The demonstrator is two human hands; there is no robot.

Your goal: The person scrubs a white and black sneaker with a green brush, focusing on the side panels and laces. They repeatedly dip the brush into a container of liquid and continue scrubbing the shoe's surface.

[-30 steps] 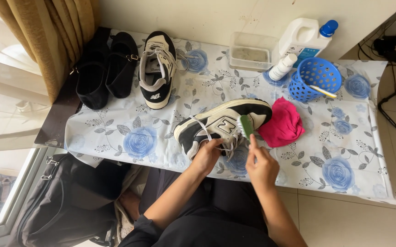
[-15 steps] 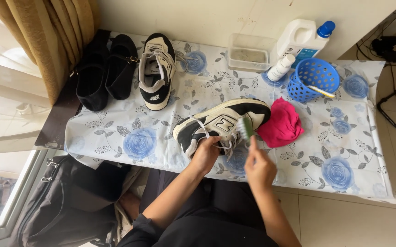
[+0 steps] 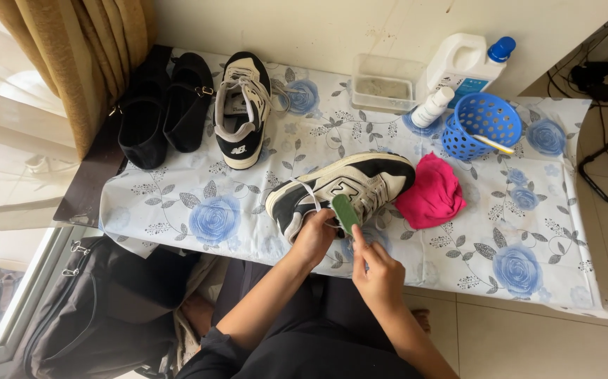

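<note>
While the left hand [image 3: 316, 235] grips the near side of the black-and-white sneaker [image 3: 342, 186], its fingers curled around the collar and laces, the right hand [image 3: 378, 270] pinches a small green brush [image 3: 346, 213] and holds it against the shoe's side panel. That sneaker lies on its side near the front edge of the table [image 3: 199, 203], toe pointing toward a crumpled pink cloth [image 3: 432, 196] that touches it. Judging by this, the scrubbing of this shoe is under way, and its mate [image 3: 242, 111], upright farther back with loosened laces, looks untouched, as do the two black strap shoes [image 3: 163, 109] beside it. The sneaker's upper looks like smooth leather with a thick pale rubber sole; the table wears a glossy plastic sheet printed with blue roses. Behind stand a white jug with a blue cap [image 3: 467, 64], a small white bottle [image 3: 432, 107], a clear rectangular tub [image 3: 386, 84] and a round blue perforated basket [image 3: 481, 125].
</note>
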